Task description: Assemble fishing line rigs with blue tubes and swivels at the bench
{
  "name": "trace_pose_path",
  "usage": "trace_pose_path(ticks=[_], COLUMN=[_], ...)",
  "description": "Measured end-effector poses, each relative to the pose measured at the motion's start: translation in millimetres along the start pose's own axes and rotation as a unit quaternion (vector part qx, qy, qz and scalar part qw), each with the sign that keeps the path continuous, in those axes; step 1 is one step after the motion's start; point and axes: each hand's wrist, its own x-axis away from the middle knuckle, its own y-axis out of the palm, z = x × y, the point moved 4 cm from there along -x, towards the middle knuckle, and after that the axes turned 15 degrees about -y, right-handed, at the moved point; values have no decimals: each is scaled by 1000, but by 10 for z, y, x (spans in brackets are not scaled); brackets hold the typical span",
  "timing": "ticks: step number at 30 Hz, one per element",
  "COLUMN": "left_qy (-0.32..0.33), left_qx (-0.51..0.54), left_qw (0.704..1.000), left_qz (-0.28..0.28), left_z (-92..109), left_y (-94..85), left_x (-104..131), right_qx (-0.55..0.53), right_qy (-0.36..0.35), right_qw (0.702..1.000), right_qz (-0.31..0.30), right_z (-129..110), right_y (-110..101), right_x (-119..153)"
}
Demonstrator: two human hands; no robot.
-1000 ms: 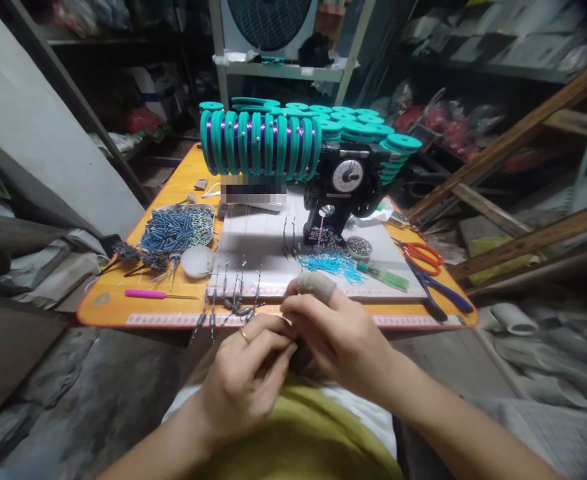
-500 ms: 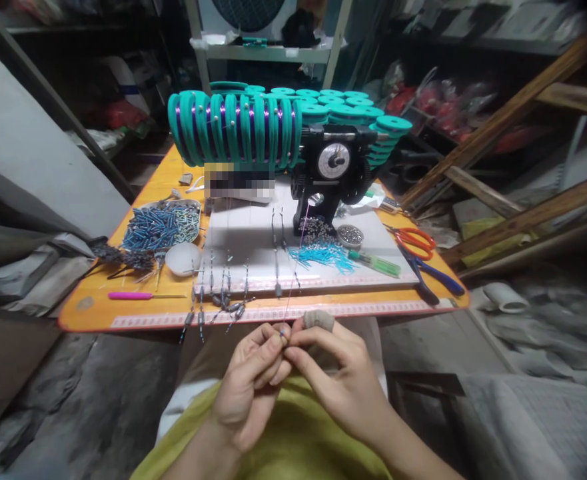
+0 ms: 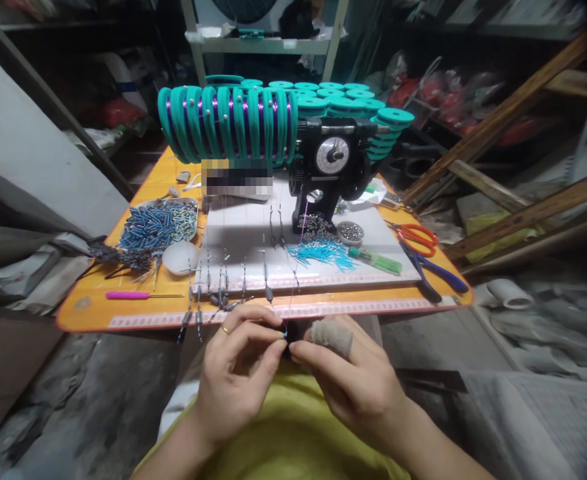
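Observation:
Just past the table's front edge, above my lap, my left hand (image 3: 243, 367) pinches a tiny blue piece (image 3: 286, 335) between thumb and forefinger. A thin purple line (image 3: 304, 227) runs from the black winding device (image 3: 330, 157) down to my fingers. My right hand (image 3: 358, 373) is closed close beside the left, thumb against forefinger; what lies between them is too small to make out. Grey wrapping (image 3: 332, 338) covers a finger of that hand. Dark weighted rigs (image 3: 268, 293) hang on thin lines near the front edge.
Teal foam spools (image 3: 228, 127) stand across the back. Blue tubes fill a tray (image 3: 193, 230) at left, near a pink-handled needle tool (image 3: 128, 295). Light-blue strips (image 3: 320, 253), a dish of metal beads (image 3: 350, 232), a green cutter (image 3: 378, 262) and blue-handled pliers (image 3: 440, 275) lie at right.
My hands have drawn slightly apart, and the left fingers have opened out into a fingertip pinch on the blue piece. One hanging rig has swung left.

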Motion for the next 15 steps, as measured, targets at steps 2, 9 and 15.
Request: trace_pose_path(ticks=[2, 9, 15], left_qy=[82, 201, 201], left_qx=[-82, -195, -237], left_qw=[993, 960, 950], left_qz=[9, 10, 22], left_z=[71, 149, 146], left_y=[-47, -168, -281], left_x=[-18, -33, -57], right_qx=[6, -96, -77], right_qy=[-5, -81, -63], right_qw=[1000, 988, 974], right_qz=[-19, -92, -205], right_z=[10, 109, 225], right_y=[-26, -10, 183], right_x=[-19, -289, -426])
